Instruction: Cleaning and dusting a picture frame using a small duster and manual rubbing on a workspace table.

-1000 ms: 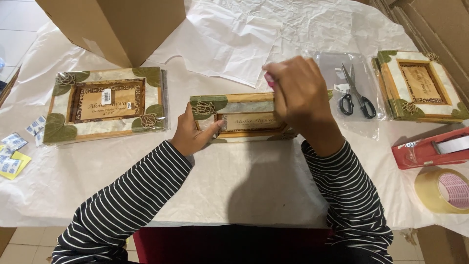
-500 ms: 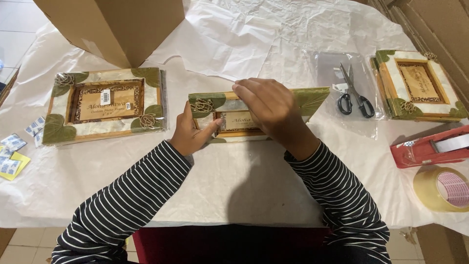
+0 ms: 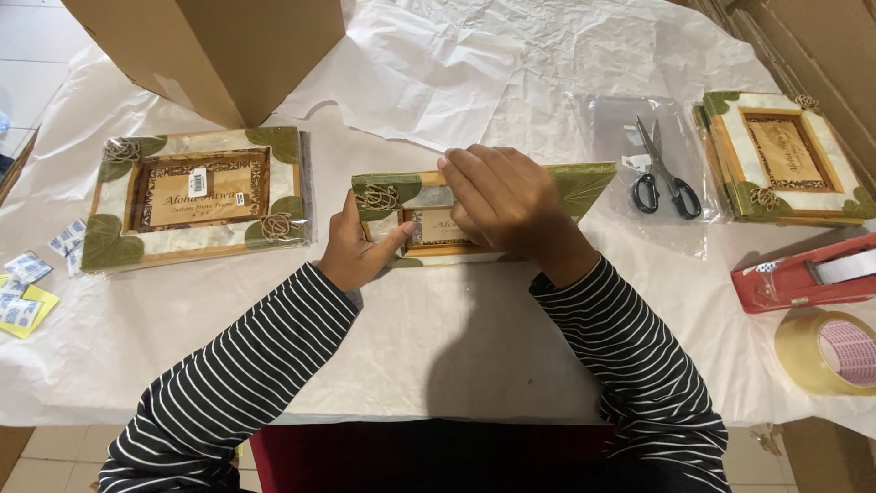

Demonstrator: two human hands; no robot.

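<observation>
Rightward-slid right hand (image 3: 506,205) now pinches the picture frame (image 3: 566,183) top edge; left hand (image 3: 356,251) grips its left end.

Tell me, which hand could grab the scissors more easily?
The right hand, probably. The scissors lie on its side of the table, just past the picture frame it rests on. The left hand is on the frame's far end.

Scissors (image 3: 666,173), tape roll (image 3: 829,351), cardboard box (image 3: 219,50) nearby.

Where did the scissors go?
The scissors lie on a clear plastic sleeve at the right of the head view, between the picture frame under the hands and another frame further right.
</observation>
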